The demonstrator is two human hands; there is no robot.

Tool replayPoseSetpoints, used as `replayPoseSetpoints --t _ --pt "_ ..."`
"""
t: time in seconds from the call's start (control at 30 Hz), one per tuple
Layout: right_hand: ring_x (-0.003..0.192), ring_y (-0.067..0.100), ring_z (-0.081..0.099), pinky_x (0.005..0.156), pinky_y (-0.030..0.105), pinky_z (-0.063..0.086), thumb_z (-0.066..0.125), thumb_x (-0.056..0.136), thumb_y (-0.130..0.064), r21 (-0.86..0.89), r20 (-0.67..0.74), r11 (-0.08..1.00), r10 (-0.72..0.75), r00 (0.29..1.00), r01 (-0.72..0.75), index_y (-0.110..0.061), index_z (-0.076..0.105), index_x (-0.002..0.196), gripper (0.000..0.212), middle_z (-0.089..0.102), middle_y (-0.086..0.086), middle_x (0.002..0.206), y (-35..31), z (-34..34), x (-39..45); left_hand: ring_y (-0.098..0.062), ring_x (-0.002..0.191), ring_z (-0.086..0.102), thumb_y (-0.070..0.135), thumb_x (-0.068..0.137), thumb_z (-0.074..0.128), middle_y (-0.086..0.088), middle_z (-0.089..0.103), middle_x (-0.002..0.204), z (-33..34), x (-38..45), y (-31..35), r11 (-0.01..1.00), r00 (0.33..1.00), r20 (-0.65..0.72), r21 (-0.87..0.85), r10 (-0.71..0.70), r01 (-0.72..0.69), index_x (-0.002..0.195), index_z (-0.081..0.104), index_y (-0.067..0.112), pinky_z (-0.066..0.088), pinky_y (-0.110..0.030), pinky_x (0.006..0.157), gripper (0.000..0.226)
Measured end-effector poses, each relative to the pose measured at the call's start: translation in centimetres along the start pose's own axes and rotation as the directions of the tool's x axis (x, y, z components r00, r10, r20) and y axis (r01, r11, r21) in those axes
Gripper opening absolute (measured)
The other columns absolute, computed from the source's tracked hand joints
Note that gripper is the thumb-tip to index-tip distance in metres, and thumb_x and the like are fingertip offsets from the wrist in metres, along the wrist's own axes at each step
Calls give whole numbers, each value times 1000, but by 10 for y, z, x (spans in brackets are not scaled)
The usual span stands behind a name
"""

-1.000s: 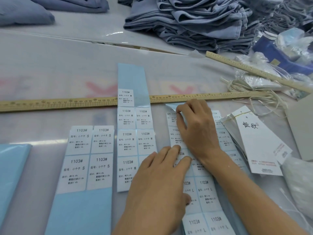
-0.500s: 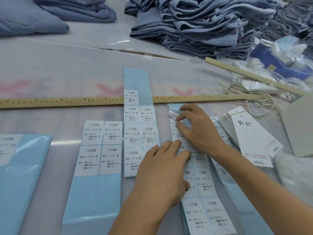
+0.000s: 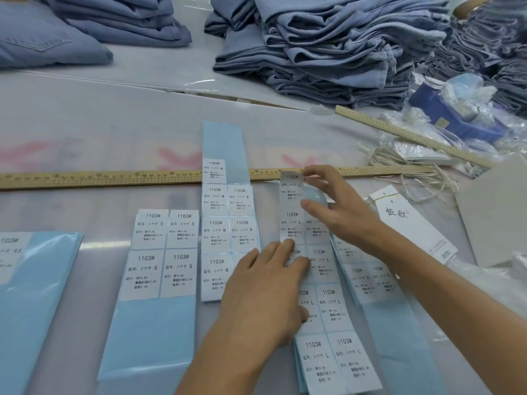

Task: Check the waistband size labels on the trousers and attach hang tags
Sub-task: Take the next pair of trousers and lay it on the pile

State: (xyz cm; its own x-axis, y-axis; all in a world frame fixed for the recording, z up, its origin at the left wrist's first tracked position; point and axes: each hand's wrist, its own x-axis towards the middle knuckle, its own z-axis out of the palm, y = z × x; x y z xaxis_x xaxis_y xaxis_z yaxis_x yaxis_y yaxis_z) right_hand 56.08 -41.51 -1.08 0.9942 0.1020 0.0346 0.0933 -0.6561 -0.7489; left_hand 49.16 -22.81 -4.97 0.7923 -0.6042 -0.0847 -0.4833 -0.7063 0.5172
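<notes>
Blue backing strips carry white size stickers on the table: the S strip (image 3: 159,260), the M strip (image 3: 225,223) and the L strip (image 3: 330,309). My left hand (image 3: 265,292) lies flat on the L strip, fingers straight, pressing it down. My right hand (image 3: 333,201) pinches the top edge of a white L sticker (image 3: 291,189) and lifts it off the backing; a second sticker hangs below it. White hang tags (image 3: 413,223) with cords lie to the right. Folded blue trousers (image 3: 328,44) are piled at the back.
A long wooden ruler (image 3: 99,178) crosses the table behind the strips; a second ruler (image 3: 413,135) slants at the right. Plastic bags (image 3: 462,115), loose white cords (image 3: 399,166) and a grey card (image 3: 496,212) crowd the right side. Another blue sheet (image 3: 28,295) lies at the left edge.
My right hand has peeled the L sticker up and away from the backing, raising it toward the ruler. My left hand stays pressed on the strip.
</notes>
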Motion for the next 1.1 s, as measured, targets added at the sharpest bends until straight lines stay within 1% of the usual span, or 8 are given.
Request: replayPoseSetpoints --t 0.1,0.27,0.4,0.57,0.73,0.87,0.97,1.1 --pt "126 3 54 111 51 43 70 94 -16 51 -81 999 -7 997 11 -26 58 119 29 58 -10 129 -5 -8 -2 -10 156 -5 47 94 63 11 -5 170 0 0 0 1000 1000 14 -2 -10 10 155 20 40 -1 -36 125 76" --pt "101 15 66 96 50 53 78 88 -16 -36 -227 997 -73 971 67 -16 68 93 12 67 -6 101 -13 -17 3 -7 155 -8 48 94 62 14 -8 169 -1 1 0 1000 999 46 -10 -28 28 157 16 42 -5 -33 124 77" --pt "98 20 68 93 49 56 81 85 -13 -6 -183 999 -36 983 35 -12 71 88 11 69 2 99 -21 -28 13 -7 155 -10 47 96 60 14 -10 169 -1 0 0 1000 998 59 2 -29 29 158 14 42 -6 -33 124 77" --pt "86 14 70 82 33 57 78 86 -6 -60 -110 996 -66 992 59 -4 70 89 8 73 4 89 -27 -32 20 -8 156 -11 46 99 56 14 -12 169 -2 0 0 1000 997 67 22 -23 21 158 11 42 -6 -34 124 75" --pt "83 22 71 83 43 58 71 91 -2 -69 -167 997 -32 985 21 -5 64 90 7 73 7 86 -20 -21 20 -8 155 -13 46 100 54 13 -14 169 0 0 0 999 997 78 34 -18 16 159 8 40 -7 -35 124 75" --pt "80 17 66 81 39 56 69 93 -6 -147 -212 989 -21 977 -10 -8 62 90 8 70 1 85 -15 -17 20 -8 155 -13 45 100 55 13 -14 169 1 0 -1 999 997 77 27 -19 17 159 9 41 -8 -35 124 75" --pt "76 15 67 78 43 56 66 96 -10 -136 -186 990 20 982 -46 -14 58 90 10 69 0 82 -15 -16 22 -8 155 -14 45 100 54 14 -15 169 1 0 -1 999 996 82 27 -21 19 159 9 41 -8 -35 124 74" --pt "82 18 68 78 48 57 59 101 -16 -125 -133 990 47 990 -63 -21 51 90 14 65 -4 88 -16 -13 24 -7 155 -14 45 100 54 15 -15 169 1 0 -2 1000 996 83 22 -18 16 159 10 41 -8 -35 124 74"
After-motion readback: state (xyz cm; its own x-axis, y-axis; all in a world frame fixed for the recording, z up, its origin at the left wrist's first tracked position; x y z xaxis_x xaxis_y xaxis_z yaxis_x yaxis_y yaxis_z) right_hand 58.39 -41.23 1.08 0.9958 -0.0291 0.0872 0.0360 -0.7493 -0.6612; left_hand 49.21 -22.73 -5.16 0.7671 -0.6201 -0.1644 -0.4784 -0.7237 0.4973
